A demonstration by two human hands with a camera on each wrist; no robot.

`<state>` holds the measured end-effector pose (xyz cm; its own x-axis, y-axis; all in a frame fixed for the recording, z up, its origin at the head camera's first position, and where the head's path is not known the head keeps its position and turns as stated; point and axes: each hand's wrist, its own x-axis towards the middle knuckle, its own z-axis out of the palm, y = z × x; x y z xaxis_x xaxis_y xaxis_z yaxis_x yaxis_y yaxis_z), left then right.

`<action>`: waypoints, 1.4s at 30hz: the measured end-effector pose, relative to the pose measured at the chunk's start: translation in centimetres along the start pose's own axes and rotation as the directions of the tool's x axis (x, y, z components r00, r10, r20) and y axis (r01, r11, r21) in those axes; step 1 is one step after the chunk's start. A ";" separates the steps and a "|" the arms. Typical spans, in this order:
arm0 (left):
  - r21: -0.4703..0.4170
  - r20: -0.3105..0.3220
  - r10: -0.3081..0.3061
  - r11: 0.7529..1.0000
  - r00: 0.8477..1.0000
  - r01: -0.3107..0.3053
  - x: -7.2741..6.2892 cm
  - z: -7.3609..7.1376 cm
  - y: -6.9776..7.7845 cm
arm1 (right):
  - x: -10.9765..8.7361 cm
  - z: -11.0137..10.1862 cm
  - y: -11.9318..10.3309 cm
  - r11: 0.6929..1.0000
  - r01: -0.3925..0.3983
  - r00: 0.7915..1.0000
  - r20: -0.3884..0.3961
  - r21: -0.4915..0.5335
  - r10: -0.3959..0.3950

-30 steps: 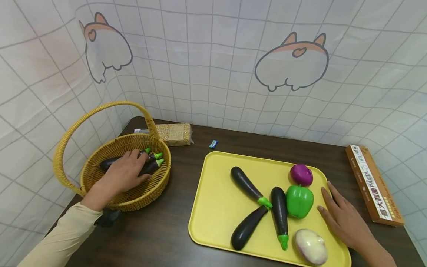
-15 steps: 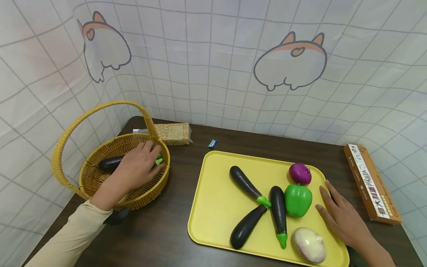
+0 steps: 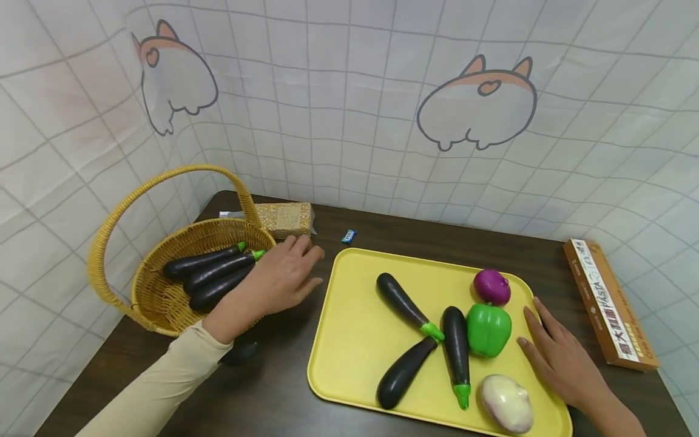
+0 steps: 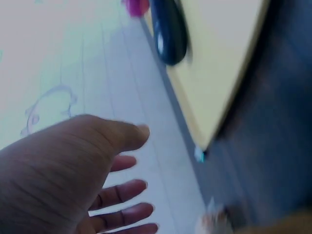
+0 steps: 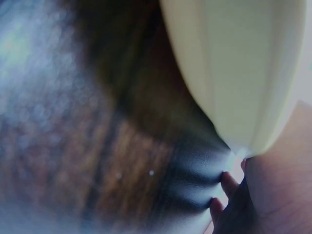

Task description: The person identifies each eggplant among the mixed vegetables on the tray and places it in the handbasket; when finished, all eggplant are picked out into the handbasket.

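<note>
My left hand [image 3: 281,276] hovers over the right rim of a wicker basket [image 3: 155,303], fingers loosely spread and nothing held; the left wrist view shows its thumb and fingers apart. Inside the basket lie three eggplants [image 3: 204,262] side by side. On the yellow tray [image 3: 344,340] rest three more eggplants [image 3: 404,300], a green bell pepper [image 3: 488,331], a purple onion [image 3: 493,287] and a pale, purple-tinged round vegetable [image 3: 506,403]. My right hand [image 3: 568,361] rests on the tray's right edge with straight fingers.
A bag of corn kernels [image 3: 286,220] lies behind the basket, and a small blue packet [image 3: 349,236] sits behind the tray. A long pasta box [image 3: 611,303] lies at the right. The basket's tall handle [image 3: 101,243] arches upward. Gridded cloth hangs around the table.
My left hand has lifted out of the basket, leaving the eggplants there, and moved right toward the tray. The right hand stays on the tray's edge.
</note>
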<state>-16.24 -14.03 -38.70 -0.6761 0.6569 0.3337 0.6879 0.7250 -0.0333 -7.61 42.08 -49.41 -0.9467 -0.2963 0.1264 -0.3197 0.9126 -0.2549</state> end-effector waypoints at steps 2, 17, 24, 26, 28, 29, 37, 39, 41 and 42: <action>-0.011 0.007 0.049 0.999 0.999 -0.049 0.9 0.9 1.3 | 0.0 0.0 0.1 1.000 0.003 1.000 -0.003 0.003 -0.003; -0.070 0.041 0.228 0.972 0.973 -0.225 5.7 6.6 8.5 | -0.1 0.1 0.4 1.000 0.018 0.999 -0.030 0.002 -0.018; -0.012 0.054 0.279 0.960 0.959 -0.279 7.6 7.5 10.2 | -0.2 -0.2 0.1 1.000 0.007 1.000 -0.016 0.001 -0.007; -0.010 0.079 0.297 0.955 0.952 -0.297 8.1 7.8 10.6 | -0.2 -0.2 -0.1 1.000 0.005 1.000 -0.015 0.003 -0.005; -0.019 0.106 0.309 0.951 0.945 -0.309 8.5 8.1 11.1 | -0.1 -0.2 -0.2 1.000 0.004 1.000 -0.015 -0.001 -0.004; -0.027 0.119 0.313 0.950 0.942 -0.312 8.7 8.3 11.2 | -0.1 -0.2 -0.2 1.000 0.003 1.000 -0.014 -0.001 -0.003; -0.028 0.169 0.315 0.949 0.934 -0.315 9.1 9.7 11.5 | -0.1 -0.3 -0.3 1.000 0.002 1.000 -0.016 -0.022 -0.003; -0.007 0.174 0.319 0.947 0.932 -0.323 9.0 9.9 11.5 | -0.1 -0.3 -0.3 1.000 0.006 1.000 -0.020 -0.021 -0.007; 0.006 0.175 0.319 0.946 0.932 -0.325 8.8 10.1 11.4 | -0.1 -0.3 -0.3 1.000 0.008 1.000 -0.021 -0.019 -0.008; 0.007 0.180 0.318 0.946 0.931 -0.325 8.8 10.2 11.3 | -0.1 -0.3 -0.3 1.000 0.009 1.000 -0.023 -0.017 -0.010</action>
<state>-17.05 2.03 -45.73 -0.4580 0.8793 0.1303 0.8683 0.4740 -0.1464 -7.44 41.90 -49.09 -0.9424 -0.2986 0.1505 -0.3277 0.9144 -0.2378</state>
